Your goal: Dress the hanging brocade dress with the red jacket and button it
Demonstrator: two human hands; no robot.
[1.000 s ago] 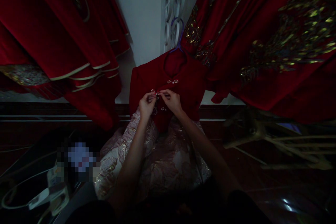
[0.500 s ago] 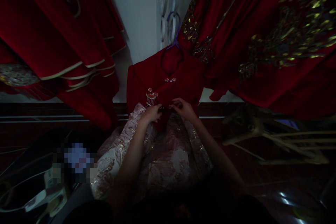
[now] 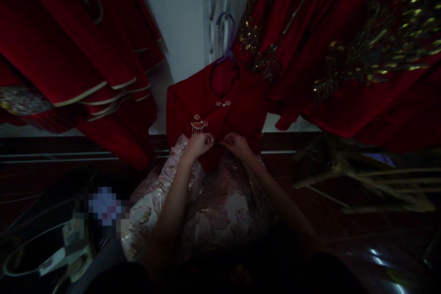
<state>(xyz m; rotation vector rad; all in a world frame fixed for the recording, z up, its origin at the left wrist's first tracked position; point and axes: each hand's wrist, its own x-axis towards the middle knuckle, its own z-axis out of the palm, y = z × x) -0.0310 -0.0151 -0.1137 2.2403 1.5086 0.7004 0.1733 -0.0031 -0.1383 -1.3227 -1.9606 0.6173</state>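
Note:
A red jacket (image 3: 237,121) hangs on a purple hanger (image 3: 227,50), its front facing me. A jewelled clasp (image 3: 223,104) joins the front below the neckline, and a beaded brooch with dangling strands (image 3: 199,124) sits on the left side. Lower down, my left hand (image 3: 198,145) is closed in a pinch on one glinting half of a second clasp (image 3: 212,140). Opposite, my right hand (image 3: 237,145) pinches the other half by the front edge. A small gap shows between the fingertips. The fingers hide most of this clasp.
Pale pink brocade fabric (image 3: 223,211) with a metallic sheen spreads below the jacket. Red garments (image 3: 103,55) hang at left, and red garments with gold embroidery (image 3: 372,110) at right. A wooden frame (image 3: 344,170) stands at lower right. White metal scrollwork (image 3: 212,32) runs up behind the hanger.
My left hand has risen slightly and turned, its fingers now pinched toward the jacket's middle. My right fingers have closed together and moved slightly left. The clasp halves are held near each other.

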